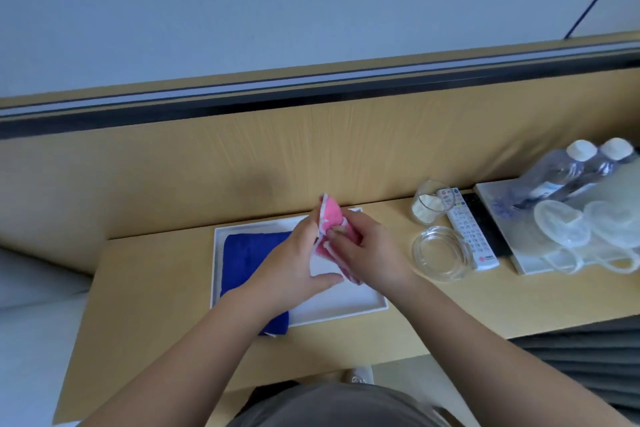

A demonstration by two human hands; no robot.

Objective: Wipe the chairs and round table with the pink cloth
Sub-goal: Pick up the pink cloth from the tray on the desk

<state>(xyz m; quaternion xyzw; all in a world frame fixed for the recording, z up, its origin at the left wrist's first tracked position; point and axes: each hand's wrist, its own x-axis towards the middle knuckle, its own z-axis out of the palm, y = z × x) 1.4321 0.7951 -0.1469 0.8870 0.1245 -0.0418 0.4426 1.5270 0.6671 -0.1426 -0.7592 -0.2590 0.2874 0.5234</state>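
On the wooden bench (156,288), toward its left half, sat a white tray (346,314) with a folded blue cloth (246,256) lying in its left part, one end hanging over the near rim. Above the tray's middle, the left hand (294,263) gripped the left edge of the pink cloth (333,215), its thumb stretched toward the right. The cloth was bunched and lifted clear of the tray, held between both hands. The right hand (370,253) pinched the cloth's right side, its fingers curled over the fabric. Further right on the bench stood a glass tumbler (431,204) with something white inside, and a round glass dish (440,253) just in front of it. A white remote (467,229) lay beside them, with a black remote (485,222) alongside. At the far right, a pale tray (491,191) carried two capped water bottles (561,173) and two clear glass mugs (561,225).
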